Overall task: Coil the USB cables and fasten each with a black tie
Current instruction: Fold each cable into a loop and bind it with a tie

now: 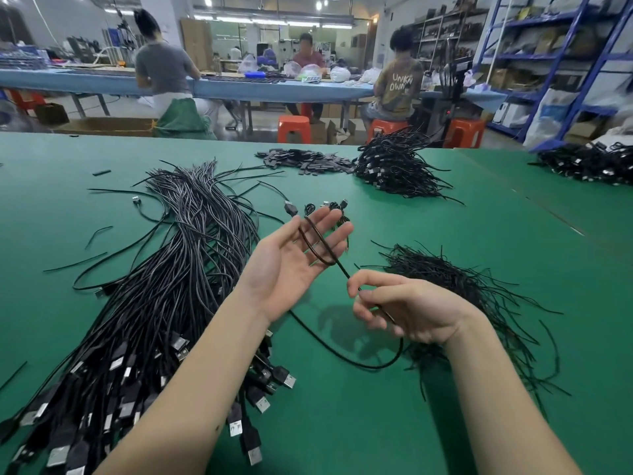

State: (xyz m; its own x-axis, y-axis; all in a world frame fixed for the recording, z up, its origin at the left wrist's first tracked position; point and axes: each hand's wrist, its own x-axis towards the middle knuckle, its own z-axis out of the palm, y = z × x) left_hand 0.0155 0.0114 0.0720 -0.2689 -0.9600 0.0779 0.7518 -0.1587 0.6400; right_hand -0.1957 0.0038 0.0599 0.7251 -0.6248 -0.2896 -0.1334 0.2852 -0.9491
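Looping USB cable [317, 248] between both hands [291, 265]

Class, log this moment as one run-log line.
left hand: open, cable looped over palm | right hand: pinching cable | ties: untouched

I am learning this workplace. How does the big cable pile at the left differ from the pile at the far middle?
The left cable pile lies long and straight, uncoiled; the far pile is a compact heap of short bundles. The left one reaches the near table edge; the far one lies near the far edge. Both are black with USB plugs.
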